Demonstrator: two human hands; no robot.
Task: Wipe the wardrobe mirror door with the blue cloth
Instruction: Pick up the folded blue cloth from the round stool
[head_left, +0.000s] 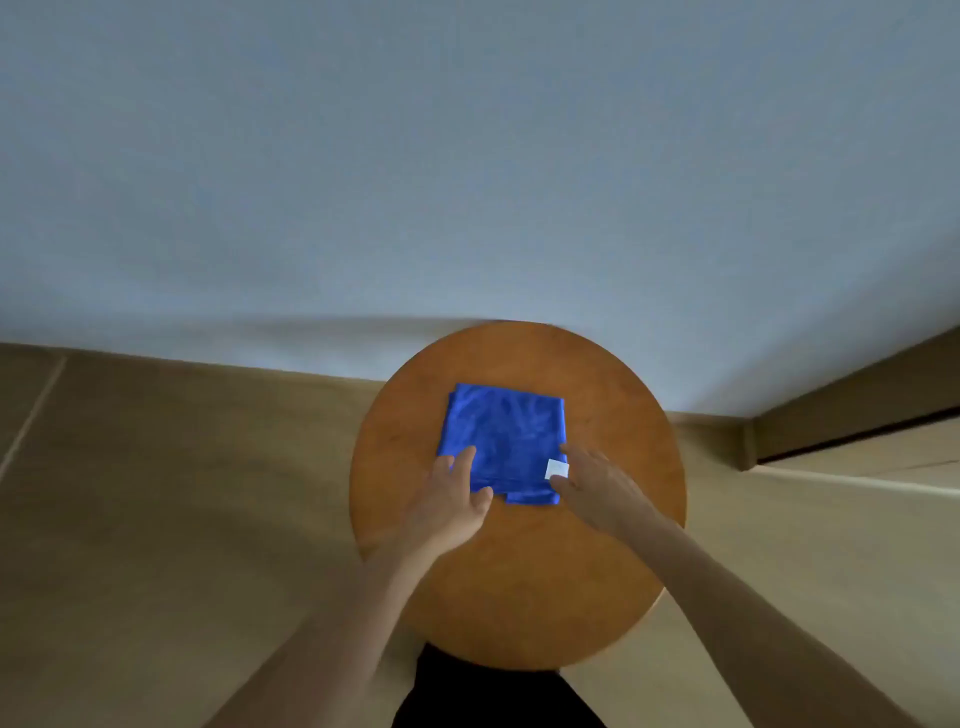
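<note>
A folded blue cloth (506, 439) with a small white label lies flat on a round wooden stool (519, 582), toward its far half. My left hand (454, 501) rests at the cloth's near left corner with straight fingers, one lying on the fabric. At the cloth's near right edge my right hand (597, 488) reaches in beside the label, its fingertips touching the fabric. Neither hand has a grip on the cloth. The wardrobe mirror door is not in view.
A pale wall (467, 182) fills the upper half, right behind the stool. Tan tiled floor (156, 493) spreads to the left and right. A wooden skirting or door frame (857, 410) runs at the right. Dark clothing shows at the bottom edge.
</note>
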